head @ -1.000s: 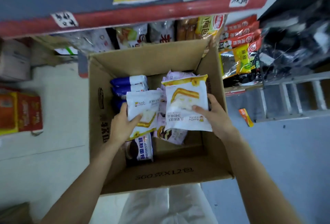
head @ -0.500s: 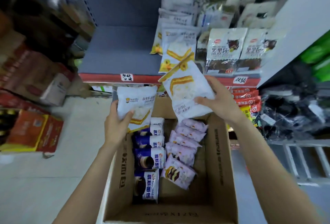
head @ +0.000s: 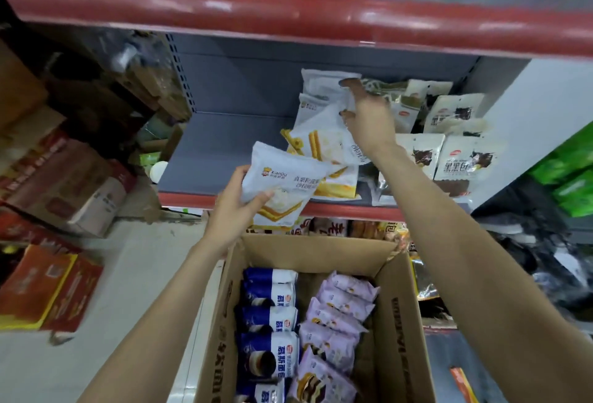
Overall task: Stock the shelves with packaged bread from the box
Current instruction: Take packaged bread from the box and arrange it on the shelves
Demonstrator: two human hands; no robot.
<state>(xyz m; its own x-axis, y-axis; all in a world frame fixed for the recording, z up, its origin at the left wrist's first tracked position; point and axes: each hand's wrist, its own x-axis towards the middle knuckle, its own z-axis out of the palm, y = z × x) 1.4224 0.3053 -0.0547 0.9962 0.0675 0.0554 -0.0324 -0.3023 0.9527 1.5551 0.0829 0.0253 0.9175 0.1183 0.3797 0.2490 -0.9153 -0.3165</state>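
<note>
Grey shelf, centre frame: bare left half. My left hand grips a white bread packet at its red edge; right hand, fingers spread, touches stacked packets. Box cut off below.

The box is matt brown corrugated cardboard with dark print. The bread packets inside it are glossy plastic film, as is the white packet gripped by the left hand. The shelf is smooth grey painted metal; its red front edge strip looks glossy.
</note>
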